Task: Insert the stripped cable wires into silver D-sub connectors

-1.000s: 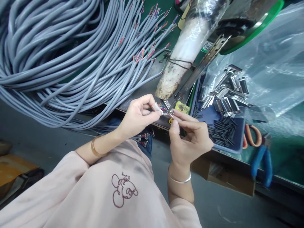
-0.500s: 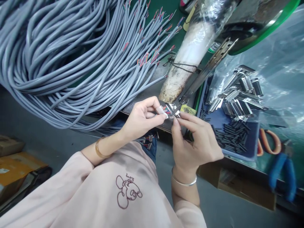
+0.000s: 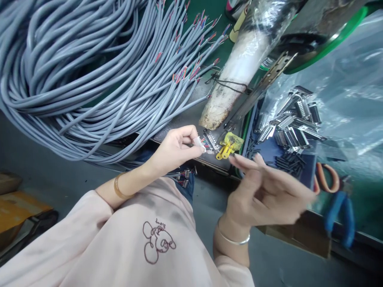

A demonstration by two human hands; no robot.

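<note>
My left hand [image 3: 176,149] is pinched on the end of a grey cable whose coloured wires [image 3: 204,140] fan out at the fingertips, right beside a small metal connector [image 3: 210,139] at the bench edge. My right hand [image 3: 269,195] hovers to the right with its fingers stretched out and motion-blurred, holding nothing, over the front edge of a blue tray [image 3: 308,167]. A yellow clamp [image 3: 227,145] sits between the two hands.
A big bundle of grey cables [image 3: 74,71] with stripped coloured ends covers the left of the green bench. The blue tray holds metal connectors [image 3: 293,119] and black tubes [image 3: 290,162]. Red-handled scissors [image 3: 326,179] and blue-handled pliers [image 3: 341,215] lie at the right. A wrapped post [image 3: 239,67] leans behind.
My right hand has let go at the connector and swung right and down with its fingers spread. My left hand stays pinched on the cable end.
</note>
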